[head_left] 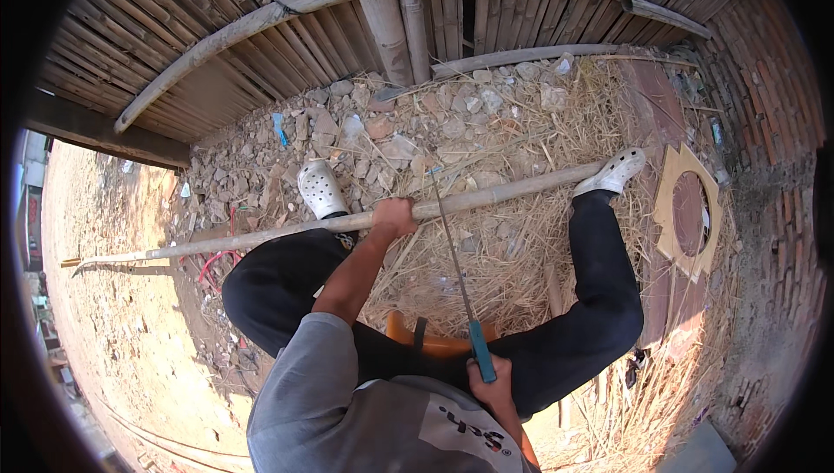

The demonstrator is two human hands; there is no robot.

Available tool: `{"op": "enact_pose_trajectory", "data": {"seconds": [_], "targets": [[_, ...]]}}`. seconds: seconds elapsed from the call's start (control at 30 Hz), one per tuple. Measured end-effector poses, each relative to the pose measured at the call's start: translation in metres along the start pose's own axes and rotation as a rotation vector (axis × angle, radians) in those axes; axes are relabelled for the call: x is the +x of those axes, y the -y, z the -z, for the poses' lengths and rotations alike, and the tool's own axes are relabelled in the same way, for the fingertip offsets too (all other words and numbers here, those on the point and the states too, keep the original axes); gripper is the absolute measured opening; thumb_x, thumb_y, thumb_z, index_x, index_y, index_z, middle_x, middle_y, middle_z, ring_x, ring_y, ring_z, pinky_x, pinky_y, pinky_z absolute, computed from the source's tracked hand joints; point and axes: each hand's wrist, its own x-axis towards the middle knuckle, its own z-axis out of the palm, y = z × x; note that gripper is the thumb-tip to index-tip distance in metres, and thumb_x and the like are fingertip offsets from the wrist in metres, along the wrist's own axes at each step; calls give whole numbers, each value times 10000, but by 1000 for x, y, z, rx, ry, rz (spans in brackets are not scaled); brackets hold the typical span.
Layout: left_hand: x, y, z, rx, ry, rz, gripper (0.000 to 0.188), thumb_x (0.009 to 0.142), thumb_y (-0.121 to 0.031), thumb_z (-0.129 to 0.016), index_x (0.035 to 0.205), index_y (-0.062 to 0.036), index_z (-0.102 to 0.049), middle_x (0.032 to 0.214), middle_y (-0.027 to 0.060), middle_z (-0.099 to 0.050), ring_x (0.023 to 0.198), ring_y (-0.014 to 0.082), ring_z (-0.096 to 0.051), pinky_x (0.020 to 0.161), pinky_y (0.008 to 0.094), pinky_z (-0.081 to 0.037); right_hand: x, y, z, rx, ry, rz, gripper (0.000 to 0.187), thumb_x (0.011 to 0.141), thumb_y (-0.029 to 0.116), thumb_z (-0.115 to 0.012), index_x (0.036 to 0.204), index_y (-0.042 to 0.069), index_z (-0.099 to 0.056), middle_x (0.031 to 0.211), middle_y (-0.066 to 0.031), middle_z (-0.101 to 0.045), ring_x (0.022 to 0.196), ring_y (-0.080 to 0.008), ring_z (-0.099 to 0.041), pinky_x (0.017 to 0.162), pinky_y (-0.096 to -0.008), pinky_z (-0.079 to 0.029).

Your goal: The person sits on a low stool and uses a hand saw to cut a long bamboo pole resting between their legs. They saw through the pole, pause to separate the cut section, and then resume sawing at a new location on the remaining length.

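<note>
A long pale bamboo pole (512,192) lies crosswise over my left leg, and its right end is under or against my right shoe (613,171). My left hand (395,216) is wrapped around the pole near its middle. Just right of that hand, the thin blade of a hand saw (458,269) crosses the pole, its tip reaching past the far side. My right hand (492,379) grips the saw's teal handle close to my body. Whether the blade has cut into the bamboo cannot be made out.
An orange plastic object (443,345) with a dark strap is between my thighs. Rubble (347,125) and dry straw (512,273) cover the ground. A bamboo-slat wall (261,47) stands ahead, a brick wall (777,204) at right. A cut-out board (667,212) lies beside my right foot.
</note>
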Motion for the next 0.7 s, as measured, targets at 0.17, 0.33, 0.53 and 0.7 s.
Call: {"op": "enact_pose_trajectory", "data": {"seconds": [0.17, 0.33, 0.53, 0.7], "targets": [[8, -4, 7, 27, 3, -13, 418, 674, -273, -639, 1050, -96, -677, 1015, 147, -704, 947, 309, -681, 829, 416, -541, 103, -24, -47, 49, -30, -48, 160, 794, 58, -604, 657, 5, -543, 531, 1, -465, 530, -59, -456, 497, -270, -400], [2, 0, -9, 18, 2, 0, 406, 684, -279, -624, 1049, -111, -682, 1021, 154, -702, 947, 309, -681, 821, 419, -542, 8, 5, 2, 35, -21, -18, 187, 801, 99, -633, 670, -4, -546, 543, 7, -468, 537, -61, -457, 494, -275, -388], [-4, -7, -4, 54, 45, -18, 422, 688, -294, -625, 1066, -115, -677, 1017, 153, -703, 948, 303, -682, 820, 416, -541, 106, -34, -40, 15, 10, -18, 201, 803, 89, -639, 665, -20, -542, 548, -4, -505, 518, -61, -467, 481, -288, -392], [-14, 0, -11, 34, 2, 4, 425, 679, -296, -634, 1059, -110, -682, 1019, 162, -702, 935, 306, -686, 817, 415, -547, 9, -1, -2, 56, -9, -8, 159, 778, 38, -631, 653, -11, -547, 533, -52, -511, 502, -74, -484, 479, -290, -412]]}}
